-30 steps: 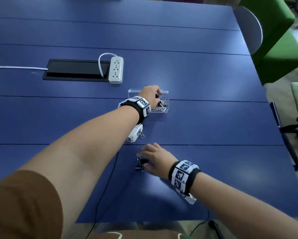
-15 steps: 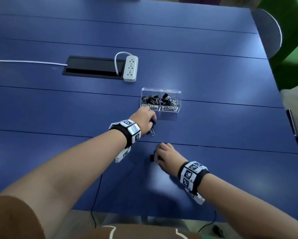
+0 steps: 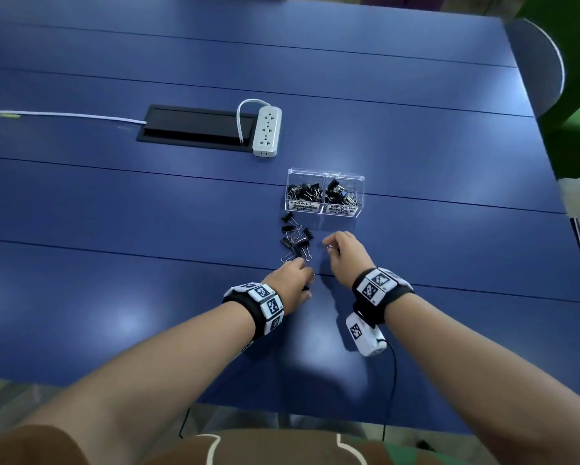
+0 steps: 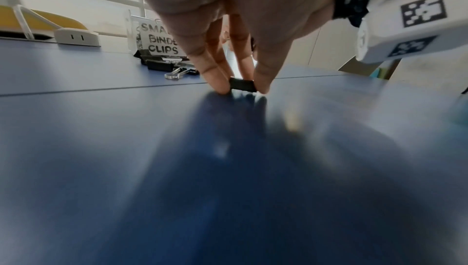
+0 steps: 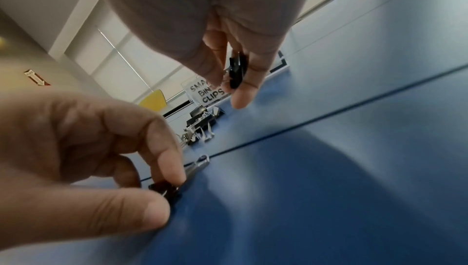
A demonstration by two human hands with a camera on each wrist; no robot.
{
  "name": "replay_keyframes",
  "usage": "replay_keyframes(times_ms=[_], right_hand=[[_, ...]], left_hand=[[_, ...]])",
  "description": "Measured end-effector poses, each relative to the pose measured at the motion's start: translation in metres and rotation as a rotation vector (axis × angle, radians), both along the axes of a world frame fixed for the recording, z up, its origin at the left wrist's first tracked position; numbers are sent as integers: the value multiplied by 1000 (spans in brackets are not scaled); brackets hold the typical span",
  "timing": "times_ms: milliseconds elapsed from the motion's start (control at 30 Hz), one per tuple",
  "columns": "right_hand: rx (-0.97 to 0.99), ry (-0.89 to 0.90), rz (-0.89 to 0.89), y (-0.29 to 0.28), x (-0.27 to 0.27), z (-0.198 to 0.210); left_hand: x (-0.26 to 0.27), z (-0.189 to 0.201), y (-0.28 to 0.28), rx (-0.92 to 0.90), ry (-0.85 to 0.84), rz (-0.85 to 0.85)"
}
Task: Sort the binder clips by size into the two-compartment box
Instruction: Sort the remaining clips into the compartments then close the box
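The clear two-compartment box (image 3: 325, 204) stands on the blue table, labelled for small clips on the left and medium on the right, with black clips in both. Several loose black binder clips (image 3: 295, 238) lie just in front of it. My left hand (image 3: 295, 280) pinches a black binder clip (image 4: 241, 85) that rests on the table by a seam, seen also in the right wrist view (image 5: 164, 189). My right hand (image 3: 344, 253) is raised to the right of the pile. It grips another black clip (image 5: 236, 71) between thumb and fingers.
A white power strip (image 3: 266, 130) and a black cable hatch (image 3: 194, 127) lie beyond the box. A white cable (image 3: 63, 115) runs off to the left. A grey-backed green chair (image 3: 547, 72) stands at the table's right edge.
My left hand left the box, drew back past the pile and now pinches a clip at the seam. My right hand picked up its clip and moved forward towards the box.
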State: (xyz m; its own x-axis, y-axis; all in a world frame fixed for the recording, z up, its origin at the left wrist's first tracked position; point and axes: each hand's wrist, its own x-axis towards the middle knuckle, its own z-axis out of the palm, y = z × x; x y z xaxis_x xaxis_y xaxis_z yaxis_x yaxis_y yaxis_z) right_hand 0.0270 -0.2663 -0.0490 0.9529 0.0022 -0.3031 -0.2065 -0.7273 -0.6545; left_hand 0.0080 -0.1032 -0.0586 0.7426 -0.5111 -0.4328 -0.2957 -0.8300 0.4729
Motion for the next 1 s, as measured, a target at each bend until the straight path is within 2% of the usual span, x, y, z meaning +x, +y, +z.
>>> replay_keyframes(times_ms=[100,233,367,533,767,1000], right_hand=[[22,9,20,12,17,4],[-57,-4,148,27,29,-3],[-169,51,258,32,29,-11],[-167,96,206,29,24,-16],[-150,73,196,29,17,-13],[-193,99,238,20,15,-15]], left_hand=[[4,6,3,-17,-52,28],[20,12,7,32,-149,179],[36,9,5,100,-107,212],[39,4,-1,129,-83,192],[45,0,-11,114,-94,138],[47,-2,-10,62,-105,194]])
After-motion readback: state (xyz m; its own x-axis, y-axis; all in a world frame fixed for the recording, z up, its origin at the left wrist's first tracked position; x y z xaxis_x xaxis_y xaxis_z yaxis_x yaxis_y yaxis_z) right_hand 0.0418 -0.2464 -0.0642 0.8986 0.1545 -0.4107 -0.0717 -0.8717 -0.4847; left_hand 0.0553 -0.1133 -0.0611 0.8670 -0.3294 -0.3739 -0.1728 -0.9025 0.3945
